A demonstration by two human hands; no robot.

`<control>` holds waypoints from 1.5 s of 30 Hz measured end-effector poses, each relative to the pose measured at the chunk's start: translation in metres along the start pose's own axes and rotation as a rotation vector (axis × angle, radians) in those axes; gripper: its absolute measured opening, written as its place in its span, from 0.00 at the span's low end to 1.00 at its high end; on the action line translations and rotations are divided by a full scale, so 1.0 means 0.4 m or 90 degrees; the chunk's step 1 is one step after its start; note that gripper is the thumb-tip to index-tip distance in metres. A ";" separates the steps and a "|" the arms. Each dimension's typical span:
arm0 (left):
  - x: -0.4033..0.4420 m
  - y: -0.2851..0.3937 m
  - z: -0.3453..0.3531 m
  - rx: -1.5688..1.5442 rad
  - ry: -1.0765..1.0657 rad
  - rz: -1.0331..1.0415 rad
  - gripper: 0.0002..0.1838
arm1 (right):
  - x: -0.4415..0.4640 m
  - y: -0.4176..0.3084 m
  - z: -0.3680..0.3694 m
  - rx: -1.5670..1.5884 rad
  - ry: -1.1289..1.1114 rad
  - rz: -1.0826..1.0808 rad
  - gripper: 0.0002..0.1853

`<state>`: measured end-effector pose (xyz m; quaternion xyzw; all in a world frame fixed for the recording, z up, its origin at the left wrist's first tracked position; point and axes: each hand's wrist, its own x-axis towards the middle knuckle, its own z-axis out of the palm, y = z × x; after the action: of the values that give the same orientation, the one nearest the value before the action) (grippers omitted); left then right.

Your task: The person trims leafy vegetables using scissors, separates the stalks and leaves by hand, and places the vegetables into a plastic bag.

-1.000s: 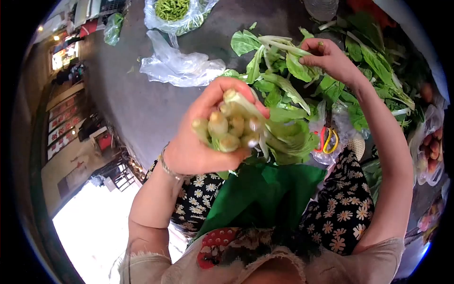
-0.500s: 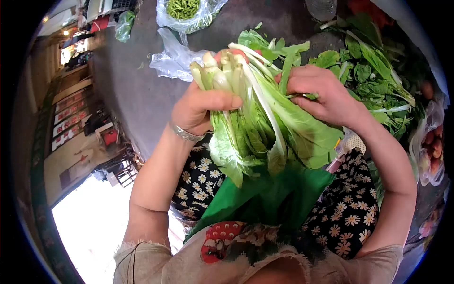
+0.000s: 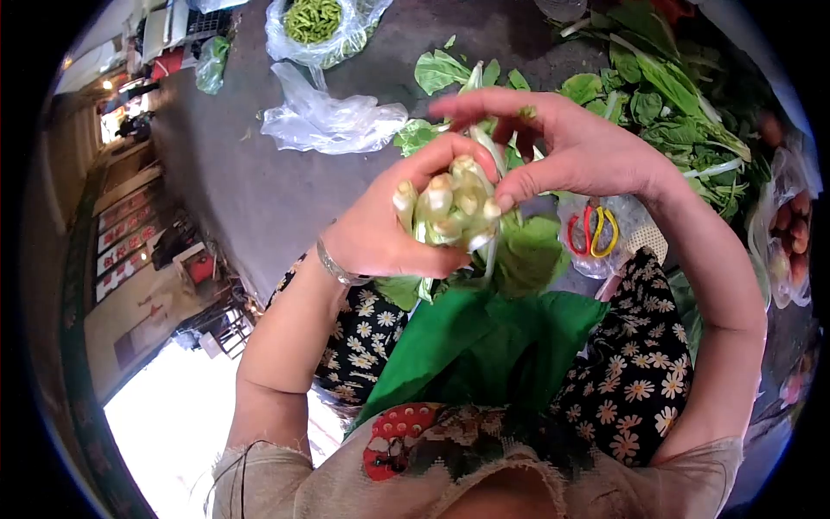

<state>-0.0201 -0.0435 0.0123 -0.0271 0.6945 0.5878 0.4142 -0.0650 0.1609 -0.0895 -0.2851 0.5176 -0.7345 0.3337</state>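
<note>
My left hand [image 3: 380,225] is closed round a bunch of leafy greens [image 3: 448,206], its pale cut stem ends facing up toward me. The leaves hang below, over a green cloth [image 3: 484,346] on my lap. My right hand [image 3: 584,147] arches at the bunch's right side with the fingers spread. Its thumb tip is at the edge of the stems, and its fingers are slightly blurred. Loose leaves [image 3: 439,71] lie on the dark surface beyond my hands.
Scissors with red and yellow handles [image 3: 603,235] lie right of the bunch. A pile of greens [image 3: 666,121] spreads at the upper right, near a bag of reddish vegetables [image 3: 791,246]. A crumpled plastic bag [image 3: 333,121] and a bag of green pieces [image 3: 313,22] are farther off.
The bunch has tipped so its stem ends point toward me, and my left hand has wrapped round it. My right hand has left the leaf it held and opened. The scissors have come into view.
</note>
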 end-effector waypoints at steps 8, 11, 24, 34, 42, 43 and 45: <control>-0.012 -0.028 0.014 0.105 -0.070 -0.060 0.38 | -0.016 -0.034 0.007 -0.150 -0.096 0.070 0.23; -0.014 -0.031 0.017 0.132 -0.062 -0.066 0.38 | -0.010 -0.019 0.016 -0.180 -0.079 0.053 0.21; -0.044 -0.011 0.012 -0.063 0.092 -0.047 0.45 | 0.067 0.074 -0.070 -0.740 0.201 -0.197 0.10; -0.062 -0.035 -0.015 -0.046 0.089 0.000 0.55 | -0.053 0.505 -0.063 -0.772 0.000 0.412 0.15; -0.077 -0.042 -0.020 -0.032 0.040 0.002 0.44 | -0.057 0.587 -0.156 -0.267 0.121 0.436 0.12; -0.076 -0.046 -0.025 -0.010 0.043 0.018 0.45 | -0.059 0.561 -0.170 -0.209 0.154 0.403 0.11; -0.078 -0.050 -0.029 0.009 0.042 0.037 0.45 | -0.063 0.504 -0.191 -0.129 0.190 0.455 0.10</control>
<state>0.0049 -0.0734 0.0149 -0.0236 0.7126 0.5932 0.3740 -0.0684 0.1756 -0.3058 -0.0090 0.6970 -0.5505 0.4594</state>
